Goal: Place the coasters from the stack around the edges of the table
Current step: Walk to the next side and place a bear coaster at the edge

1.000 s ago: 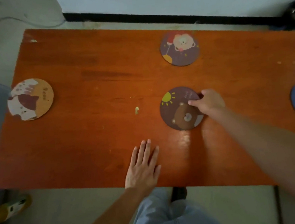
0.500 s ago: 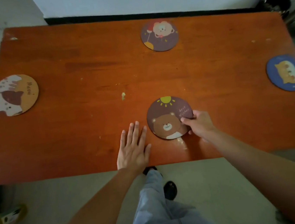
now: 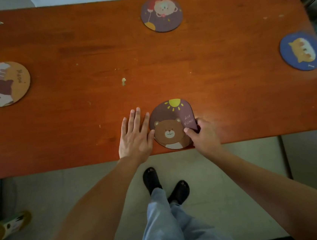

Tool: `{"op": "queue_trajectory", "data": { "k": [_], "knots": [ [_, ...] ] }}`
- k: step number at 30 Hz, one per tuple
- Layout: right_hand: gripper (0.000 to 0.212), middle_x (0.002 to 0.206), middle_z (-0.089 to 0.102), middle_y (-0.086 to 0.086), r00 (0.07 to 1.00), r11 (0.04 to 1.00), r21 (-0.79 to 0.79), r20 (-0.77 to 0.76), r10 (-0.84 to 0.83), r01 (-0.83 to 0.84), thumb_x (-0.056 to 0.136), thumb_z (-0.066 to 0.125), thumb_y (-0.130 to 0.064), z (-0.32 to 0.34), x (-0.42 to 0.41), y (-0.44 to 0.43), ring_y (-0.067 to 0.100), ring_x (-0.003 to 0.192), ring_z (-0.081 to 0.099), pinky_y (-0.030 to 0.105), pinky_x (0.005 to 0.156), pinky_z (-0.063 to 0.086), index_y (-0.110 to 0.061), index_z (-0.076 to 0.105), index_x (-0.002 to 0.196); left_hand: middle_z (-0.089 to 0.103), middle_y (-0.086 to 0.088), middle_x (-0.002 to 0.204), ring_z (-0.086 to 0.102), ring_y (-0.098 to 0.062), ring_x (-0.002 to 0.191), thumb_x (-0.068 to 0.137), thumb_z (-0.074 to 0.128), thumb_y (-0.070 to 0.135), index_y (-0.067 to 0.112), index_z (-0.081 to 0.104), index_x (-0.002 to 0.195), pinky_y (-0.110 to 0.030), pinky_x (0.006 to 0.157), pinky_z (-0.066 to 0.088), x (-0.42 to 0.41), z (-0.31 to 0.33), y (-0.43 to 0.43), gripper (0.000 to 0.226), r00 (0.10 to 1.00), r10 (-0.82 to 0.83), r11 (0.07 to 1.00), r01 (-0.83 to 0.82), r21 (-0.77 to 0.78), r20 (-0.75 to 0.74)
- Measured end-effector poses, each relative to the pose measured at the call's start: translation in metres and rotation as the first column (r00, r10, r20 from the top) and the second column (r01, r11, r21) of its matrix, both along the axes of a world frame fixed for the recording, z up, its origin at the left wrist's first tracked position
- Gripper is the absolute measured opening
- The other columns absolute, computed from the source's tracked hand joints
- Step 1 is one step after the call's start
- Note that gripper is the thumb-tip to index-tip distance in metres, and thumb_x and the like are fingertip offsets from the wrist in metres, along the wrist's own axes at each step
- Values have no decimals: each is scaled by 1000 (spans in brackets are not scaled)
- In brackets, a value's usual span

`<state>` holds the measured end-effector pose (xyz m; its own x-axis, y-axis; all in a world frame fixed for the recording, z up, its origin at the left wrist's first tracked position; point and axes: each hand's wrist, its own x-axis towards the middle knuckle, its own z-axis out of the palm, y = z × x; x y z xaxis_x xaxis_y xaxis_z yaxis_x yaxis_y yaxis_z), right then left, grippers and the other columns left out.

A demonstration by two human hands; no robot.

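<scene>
- At the near edge of the table (image 3: 75, 129), right in front of the person, sits the bear coaster (image 3: 171, 126), its lower rim just about level with the table's lip.
- The right hand (image 3: 205, 136) has it pinched at the right side, thumb on top of the picture, the other fingers tucked at or under the rim; that side looks lifted or curled a little, so I'd say it is not flat down yet.
- The left hand (image 3: 135, 136) lies flat and spread on the wood just beside the coaster, holding nothing, its thumb side touching or all but touching the coaster's left rim.
- Looking outward: a cat coaster (image 3: 4, 84) lies at the left end, slightly over the edge by the look of it.
- A balloon-bear coaster (image 3: 161, 15) lies by the far edge, roughly opposite the person.
- A blue coaster (image 3: 302, 51) lies at the right end, close to the edge.
- No stack shows anywhere on the table, so this seems to be the last one.
- My read: three sides done, the fourth nearly so; what is left is letting go and perhaps pressing it flat.
- Whether a second coaster hides underneath, I cannot tell.
</scene>
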<state>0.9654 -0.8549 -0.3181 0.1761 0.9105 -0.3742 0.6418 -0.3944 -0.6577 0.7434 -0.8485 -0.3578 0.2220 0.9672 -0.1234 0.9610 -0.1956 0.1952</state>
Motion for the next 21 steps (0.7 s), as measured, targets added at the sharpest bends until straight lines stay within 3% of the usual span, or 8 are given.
{"op": "queue_trajectory", "data": {
  "k": [4,9,10,12,16,21],
  "knots": [
    [32,91,60,7,957,996,4,277,82,-87,85,65,-37,4,11,3,29,84,56,36,65,38,-10,58,98,8,-13,161,-1,-26,148,99,16,45,18,17,151,-46,119,4,9,2,3,59,1000,1,1000,-1,-2,1],
    [69,123,56,3,969,998,6,242,54,-57,75,75,-40,1,19,8,25,111,53,44,87,46,-22,45,134,1,-13,161,-6,-26,148,99,11,46,18,9,152,-46,119,0,14,0,3,60,999,11,1000,-12,-27,-33],
    [72,126,55,3,972,997,75,235,-13,-5,75,76,-39,12,7,22,25,113,52,44,89,46,-22,43,137,-1,-13,161,-8,-26,148,99,11,46,18,7,152,-46,119,-1,-1,9,25,60,999,-29,1000,29,-10,-33],
    [71,126,53,5,967,995,95,247,-66,44,75,76,-38,29,-9,38,27,114,51,41,86,44,-23,44,137,-5,-12,161,-11,-26,147,99,10,47,18,3,152,-46,119,-5,-14,24,48,60,997,-61,998,61,9,-47],
    [55,127,46,5,890,989,18,437,127,-150,78,74,-38,22,-9,35,28,120,44,39,79,44,-25,55,127,-10,-14,159,-13,-28,147,98,3,47,16,1,152,-47,118,-7,-9,13,31,63,990,-67,997,64,-30,-126],
    [49,139,43,4,808,942,-105,489,328,-319,80,71,-41,19,0,24,27,126,34,42,85,47,-25,56,124,10,-15,160,4,-30,148,98,12,53,18,18,151,-52,118,6,-20,7,21,63,981,-138,990,132,-52,-135]
  ]
}}
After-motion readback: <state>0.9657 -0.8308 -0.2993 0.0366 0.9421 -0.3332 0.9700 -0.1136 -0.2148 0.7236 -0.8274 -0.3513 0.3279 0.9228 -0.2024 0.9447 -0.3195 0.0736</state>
